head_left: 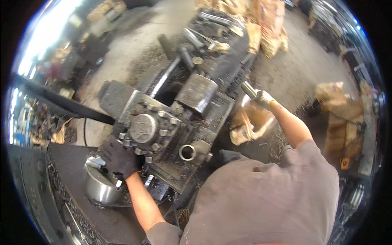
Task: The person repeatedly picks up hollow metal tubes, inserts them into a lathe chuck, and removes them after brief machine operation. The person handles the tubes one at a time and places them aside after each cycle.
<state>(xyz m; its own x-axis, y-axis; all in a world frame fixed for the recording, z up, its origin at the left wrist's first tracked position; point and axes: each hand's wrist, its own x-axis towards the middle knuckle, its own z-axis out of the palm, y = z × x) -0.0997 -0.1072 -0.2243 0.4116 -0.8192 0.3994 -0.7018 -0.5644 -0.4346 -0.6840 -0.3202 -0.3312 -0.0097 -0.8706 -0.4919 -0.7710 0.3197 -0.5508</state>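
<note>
My left hand [118, 157], in a dark glove, lies between the lathe chuck [102, 188] and the tool post [157, 130]. Its fingers are stretched out beside the post's square-headed bolts; what the palm touches is hidden. The chuck is a shiny round metal body with jaws. A round cap [143, 128] tops the tool post. Out to the right, my right hand [263, 99], in a white glove, is closed around a short grey metal cylinder [248, 90]. That cylinder is held off the right side of the machine, above a paper sack.
A metal ring [187, 152] and a steel block [197, 93] are on the carriage. Tools [200, 38] lie at the machine's far end. Paper sacks [271, 26] stand at the back, an open sack [251, 124] at the right. Brown sacking [343, 122] sits farther right.
</note>
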